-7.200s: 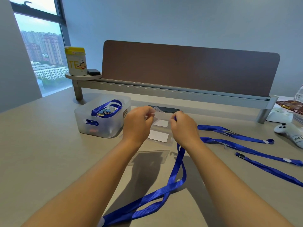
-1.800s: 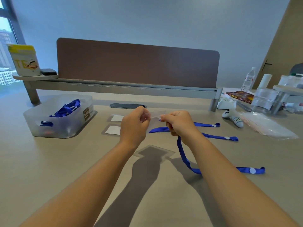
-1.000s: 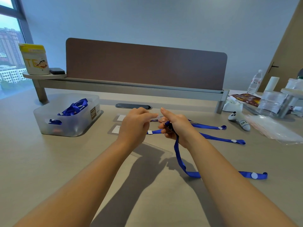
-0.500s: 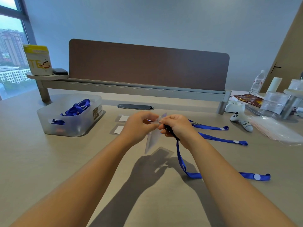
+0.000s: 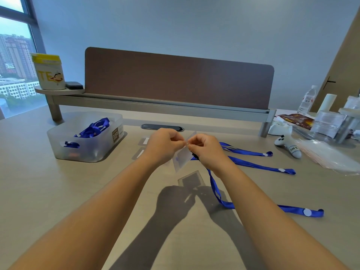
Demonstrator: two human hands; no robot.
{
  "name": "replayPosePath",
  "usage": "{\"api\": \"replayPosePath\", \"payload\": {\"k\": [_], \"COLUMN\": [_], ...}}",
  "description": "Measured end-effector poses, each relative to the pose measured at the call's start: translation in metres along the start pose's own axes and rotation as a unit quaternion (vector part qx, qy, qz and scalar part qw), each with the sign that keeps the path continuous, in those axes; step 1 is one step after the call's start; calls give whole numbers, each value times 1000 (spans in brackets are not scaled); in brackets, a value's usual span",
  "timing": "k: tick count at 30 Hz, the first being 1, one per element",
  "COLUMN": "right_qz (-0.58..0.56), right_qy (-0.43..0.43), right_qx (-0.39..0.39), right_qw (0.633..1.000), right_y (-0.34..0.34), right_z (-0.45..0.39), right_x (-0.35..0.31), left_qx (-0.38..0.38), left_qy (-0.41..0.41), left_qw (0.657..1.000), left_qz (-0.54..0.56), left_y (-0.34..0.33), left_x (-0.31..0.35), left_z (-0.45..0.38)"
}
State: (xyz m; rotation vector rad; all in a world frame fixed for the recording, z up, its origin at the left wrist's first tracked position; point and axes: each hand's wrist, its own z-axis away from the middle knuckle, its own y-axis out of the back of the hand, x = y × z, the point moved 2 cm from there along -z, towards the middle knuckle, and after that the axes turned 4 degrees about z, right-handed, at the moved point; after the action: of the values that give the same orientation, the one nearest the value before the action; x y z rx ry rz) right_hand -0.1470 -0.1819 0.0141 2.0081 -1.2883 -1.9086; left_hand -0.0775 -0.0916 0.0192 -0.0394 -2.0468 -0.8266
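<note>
A clear plastic badge sleeve [image 5: 182, 159] hangs tilted above the desk between my hands. My left hand [image 5: 162, 146] pinches its top edge. My right hand [image 5: 204, 148] pinches the same edge together with the black clip end of a blue lanyard [image 5: 216, 190], whose strap drops from that hand and runs right across the desk to a white dot near its end. Another clear sleeve [image 5: 191, 179] lies flat on the desk below my hands. Two white cards [image 5: 143, 146] lie behind my left hand, partly hidden.
A frosted plastic bin [image 5: 85, 142] with blue lanyards stands at the left. Two more blue lanyards [image 5: 253, 158] lie to the right. A white toy [image 5: 289, 146], plastic bags, bottles and containers crowd the far right. A brown divider panel [image 5: 175, 78] runs along the back.
Over the last half second the sleeve has swung from hanging edge-on to facing me more, and my fingertips have closed together at its top edge. The view shifted slightly.
</note>
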Motion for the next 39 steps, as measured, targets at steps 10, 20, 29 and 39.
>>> {"api": "replayPosePath", "payload": {"k": [10,20,29,39], "right_qz": [73,-44,-232,-39], "right_qy": [24,1,-88,-151], "right_qx": [53,29,19,48], "right_qw": [996,999,969,987], "right_y": [-9,-4,2,11], "right_z": [-4,-7,-6,2], "right_x": [-1,1,8,27], "left_qx": [78,-28,-175,75], "left_qy": [-66,99,450,348], "left_qw": [994,968,783,714], "left_qz": [-35,227,392,603], "left_y": [-2,-6,-13,-8], "left_x": [-1,-16,-53,-36], "left_z": [0,-1,17,-1]}}
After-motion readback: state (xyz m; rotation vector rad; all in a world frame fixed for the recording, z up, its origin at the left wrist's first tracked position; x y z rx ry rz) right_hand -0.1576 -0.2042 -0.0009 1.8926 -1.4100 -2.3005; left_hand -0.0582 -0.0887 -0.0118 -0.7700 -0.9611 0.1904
